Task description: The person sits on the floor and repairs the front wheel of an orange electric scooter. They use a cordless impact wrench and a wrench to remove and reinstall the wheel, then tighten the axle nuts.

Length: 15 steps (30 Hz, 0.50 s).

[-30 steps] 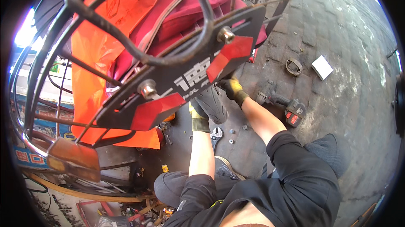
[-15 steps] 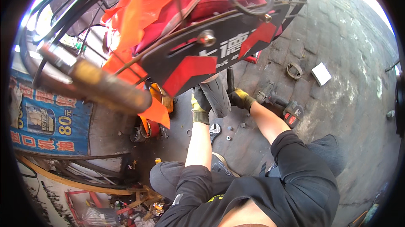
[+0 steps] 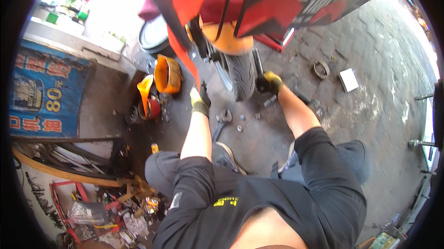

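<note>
Wheel [image 3: 243, 80] between the left hand [image 3: 200, 100] and the right hand [image 3: 270, 82].
The wheel is in the middle, toward the far side, below an orange mudguard [image 3: 231, 38]. The gloved right hand is at the near end of a dark bar [image 3: 257, 61], just right of the wheel; whether its fingers are clamped on the bar I cannot tell. The gloved left hand is at the near end of an orange strip [image 3: 186, 60]; whether its fingers grip it I cannot tell. Nearer lie a wrench [image 3: 219, 129] and a nut [image 3: 239, 128]; a white box [image 3: 348, 80] lies far right.
</note>
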Each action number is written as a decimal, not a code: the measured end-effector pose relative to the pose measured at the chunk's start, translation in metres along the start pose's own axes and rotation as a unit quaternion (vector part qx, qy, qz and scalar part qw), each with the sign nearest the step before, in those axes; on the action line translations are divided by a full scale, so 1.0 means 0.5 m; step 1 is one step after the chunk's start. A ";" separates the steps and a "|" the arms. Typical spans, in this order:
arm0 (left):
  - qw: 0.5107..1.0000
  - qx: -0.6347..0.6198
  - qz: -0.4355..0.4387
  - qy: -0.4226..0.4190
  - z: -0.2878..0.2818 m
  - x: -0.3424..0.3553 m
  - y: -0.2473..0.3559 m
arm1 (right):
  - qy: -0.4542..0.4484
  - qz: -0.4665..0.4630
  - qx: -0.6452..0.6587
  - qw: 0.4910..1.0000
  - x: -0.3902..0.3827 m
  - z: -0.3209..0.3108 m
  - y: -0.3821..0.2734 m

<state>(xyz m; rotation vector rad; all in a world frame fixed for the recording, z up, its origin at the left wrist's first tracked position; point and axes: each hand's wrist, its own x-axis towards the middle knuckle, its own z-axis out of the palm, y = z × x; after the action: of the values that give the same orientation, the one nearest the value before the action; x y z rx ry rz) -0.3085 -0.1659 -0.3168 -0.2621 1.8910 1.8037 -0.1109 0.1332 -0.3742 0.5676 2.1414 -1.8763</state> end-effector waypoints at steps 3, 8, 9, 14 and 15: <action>0.945 0.325 -0.005 -0.039 -0.006 -0.010 -0.029 | -0.082 -0.229 -0.473 0.847 -0.005 -0.017 -0.019; 0.693 0.674 0.043 -0.253 0.038 -0.114 -0.067 | 0.036 0.262 -0.185 0.946 -0.041 -0.015 -0.104; 0.658 0.692 0.008 -0.297 0.044 -0.129 -0.065 | 0.027 0.266 -0.222 0.938 -0.048 -0.009 -0.120; 0.621 0.671 -0.189 -0.358 0.083 -0.169 -0.038 | 0.094 0.197 -0.463 0.859 -0.019 0.024 -0.187; 0.544 0.724 -0.102 -0.411 0.085 -0.180 -0.038 | 0.075 0.202 -0.434 0.875 -0.012 0.024 -0.195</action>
<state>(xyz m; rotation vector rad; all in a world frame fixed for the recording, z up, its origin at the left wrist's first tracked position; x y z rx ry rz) -0.2132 -0.1448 -0.2894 0.7865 1.7563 -0.3040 -0.1489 0.1108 -0.2864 0.8492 2.4032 -0.5536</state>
